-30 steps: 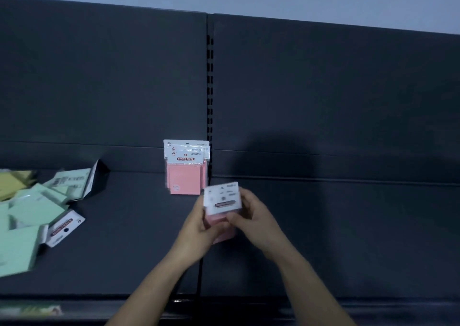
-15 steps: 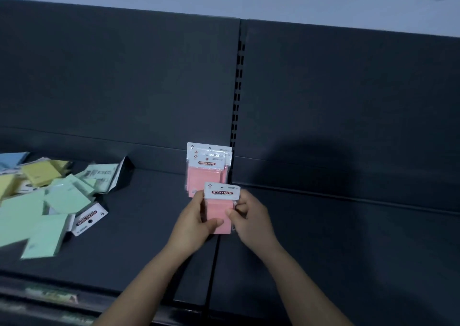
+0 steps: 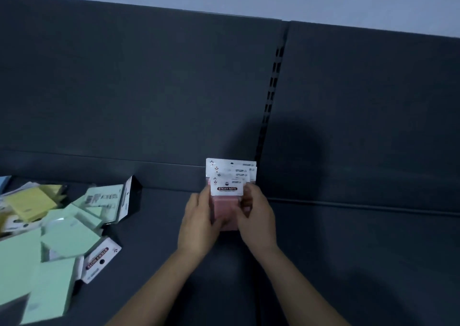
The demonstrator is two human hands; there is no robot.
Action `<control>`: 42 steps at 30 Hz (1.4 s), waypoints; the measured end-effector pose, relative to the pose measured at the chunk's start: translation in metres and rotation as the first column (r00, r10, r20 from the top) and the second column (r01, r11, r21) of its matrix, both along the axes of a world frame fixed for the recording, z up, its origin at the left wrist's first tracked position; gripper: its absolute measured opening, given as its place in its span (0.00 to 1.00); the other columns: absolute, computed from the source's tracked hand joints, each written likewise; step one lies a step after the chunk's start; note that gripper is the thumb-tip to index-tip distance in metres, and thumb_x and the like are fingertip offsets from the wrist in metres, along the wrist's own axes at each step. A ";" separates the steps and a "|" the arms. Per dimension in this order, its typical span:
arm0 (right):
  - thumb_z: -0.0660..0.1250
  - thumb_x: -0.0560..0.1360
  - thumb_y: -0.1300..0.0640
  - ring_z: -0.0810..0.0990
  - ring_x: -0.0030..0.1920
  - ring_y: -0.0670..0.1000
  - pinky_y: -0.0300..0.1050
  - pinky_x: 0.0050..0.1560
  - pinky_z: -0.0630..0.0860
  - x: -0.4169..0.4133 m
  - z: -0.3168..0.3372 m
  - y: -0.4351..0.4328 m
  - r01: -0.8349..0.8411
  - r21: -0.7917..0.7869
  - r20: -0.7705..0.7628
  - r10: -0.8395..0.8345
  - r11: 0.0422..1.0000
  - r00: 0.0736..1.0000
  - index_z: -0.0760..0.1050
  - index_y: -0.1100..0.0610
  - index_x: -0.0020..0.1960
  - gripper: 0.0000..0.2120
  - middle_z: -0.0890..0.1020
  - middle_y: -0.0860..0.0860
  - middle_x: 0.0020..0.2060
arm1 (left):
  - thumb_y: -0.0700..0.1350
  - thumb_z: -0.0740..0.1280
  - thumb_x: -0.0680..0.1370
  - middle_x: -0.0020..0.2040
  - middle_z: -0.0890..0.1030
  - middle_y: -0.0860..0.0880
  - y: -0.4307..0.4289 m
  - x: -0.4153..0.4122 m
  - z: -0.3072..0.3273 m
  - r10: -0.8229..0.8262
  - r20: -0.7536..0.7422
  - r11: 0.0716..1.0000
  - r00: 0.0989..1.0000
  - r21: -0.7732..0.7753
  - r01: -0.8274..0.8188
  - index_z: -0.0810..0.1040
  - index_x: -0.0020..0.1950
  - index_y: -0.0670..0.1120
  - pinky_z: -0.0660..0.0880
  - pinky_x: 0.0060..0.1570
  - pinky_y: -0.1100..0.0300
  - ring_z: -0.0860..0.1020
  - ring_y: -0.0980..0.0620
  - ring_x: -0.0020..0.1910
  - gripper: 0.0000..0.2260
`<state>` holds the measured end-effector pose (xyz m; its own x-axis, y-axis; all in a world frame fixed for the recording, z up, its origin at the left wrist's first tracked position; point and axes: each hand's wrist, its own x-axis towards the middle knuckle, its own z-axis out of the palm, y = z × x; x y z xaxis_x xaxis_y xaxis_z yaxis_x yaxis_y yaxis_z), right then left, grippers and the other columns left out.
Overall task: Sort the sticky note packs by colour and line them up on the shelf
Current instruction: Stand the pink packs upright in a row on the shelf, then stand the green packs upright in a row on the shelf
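A pink sticky note pack (image 3: 227,201) with a white "STICKY NOTE" header stands upright on the dark shelf (image 3: 154,226), held between both hands. My left hand (image 3: 199,223) grips its left edge and my right hand (image 3: 256,216) grips its right edge. Right behind it, a row of pink packs (image 3: 231,167) leans against the shelf's back panel; only their white headers show above the held pack. The held pack touches or nearly touches that row.
A loose heap of green packs (image 3: 67,233) and yellow packs (image 3: 29,203) lies at the left of the shelf, with a blue one (image 3: 4,182) at the far left edge. A slotted upright (image 3: 270,102) divides the back panel.
The pink pack in my hands has been turned upright and moved back against the row of pink packs. The view has shifted right and closer.
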<state>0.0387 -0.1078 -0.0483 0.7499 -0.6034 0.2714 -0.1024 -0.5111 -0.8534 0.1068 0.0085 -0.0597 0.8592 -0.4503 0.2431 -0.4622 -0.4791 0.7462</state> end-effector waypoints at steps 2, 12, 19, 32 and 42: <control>0.70 0.72 0.62 0.77 0.51 0.42 0.41 0.53 0.77 -0.004 -0.003 0.003 0.067 0.019 0.033 -0.068 0.998 0.997 0.71 0.49 0.63 0.22 0.77 0.44 0.54 | 0.48 0.75 0.68 0.59 0.66 0.55 0.004 0.005 -0.006 -0.059 -0.007 0.998 0.998 0.001 0.059 0.53 0.76 0.56 0.72 0.61 0.55 0.67 0.55 0.61 0.43; 0.71 0.70 0.64 0.78 0.52 0.45 0.45 0.57 0.77 -0.008 -0.015 0.006 0.023 -0.020 -0.094 -0.024 1.000 0.995 0.73 0.50 0.64 0.25 0.77 0.45 0.53 | 0.52 0.66 0.77 0.79 0.42 0.47 0.006 0.011 -0.020 -0.170 0.088 0.974 0.981 0.168 0.154 0.36 0.77 0.42 0.49 0.73 0.58 0.47 0.51 0.77 0.44; 0.74 0.70 0.57 0.71 0.59 0.43 0.37 0.62 0.67 -0.011 -0.011 -0.001 0.026 -0.028 -0.164 -0.030 0.999 0.986 0.64 0.51 0.72 0.34 0.69 0.45 0.59 | 0.56 0.72 0.67 0.78 0.53 0.50 0.014 0.027 -0.011 -0.234 -0.174 0.964 0.957 0.084 0.251 0.41 0.78 0.47 0.60 0.73 0.50 0.56 0.52 0.76 0.52; 0.65 0.74 0.63 0.62 0.71 0.42 0.40 0.72 0.58 0.004 -0.016 -0.007 -0.165 0.148 -0.248 0.198 0.975 0.948 0.45 0.49 0.78 0.41 0.61 0.45 0.74 | 0.43 0.68 0.74 0.79 0.45 0.51 0.001 0.023 -0.008 -0.290 -0.205 0.946 0.935 0.089 0.313 0.35 0.77 0.42 0.51 0.75 0.52 0.49 0.52 0.77 0.46; 0.72 0.70 0.58 0.64 0.70 0.49 0.46 0.70 0.64 -0.010 0.009 -0.006 -0.046 -0.212 -0.163 0.011 0.976 0.987 0.57 0.54 0.76 0.39 0.65 0.50 0.71 | 0.47 0.72 0.72 0.75 0.62 0.49 0.030 0.021 0.013 -0.185 -0.034 0.954 0.982 0.232 0.188 0.56 0.76 0.45 0.62 0.70 0.57 0.62 0.51 0.73 0.38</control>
